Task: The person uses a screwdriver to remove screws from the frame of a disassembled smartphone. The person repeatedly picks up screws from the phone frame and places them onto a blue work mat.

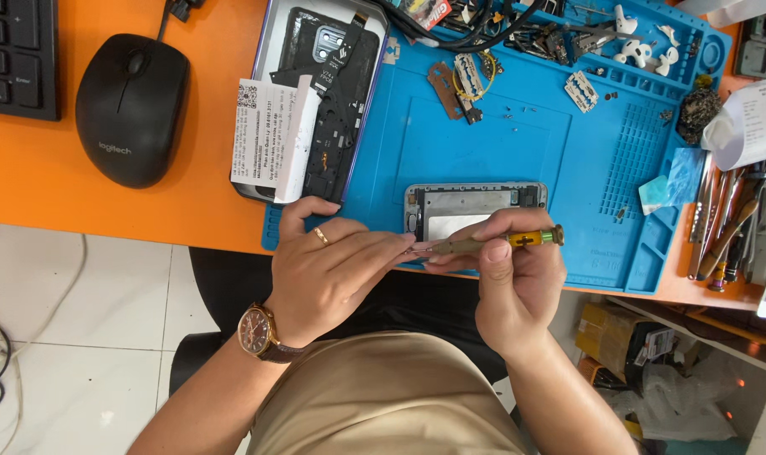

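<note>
Screwdriver [501, 243] held over mat [484, 143] edge, seemingly.

Right hand [517, 278] pinches a yellow-handled screwdriver [492, 243], tip meeting left hand [332, 270] fingertips, near an opened phone [474, 209] on the blue mat [517, 143].

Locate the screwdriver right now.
In the head view, the screwdriver lies level in the right hand, tip toward the left hand, just below the opened phone at the blue mat's near edge.
</note>
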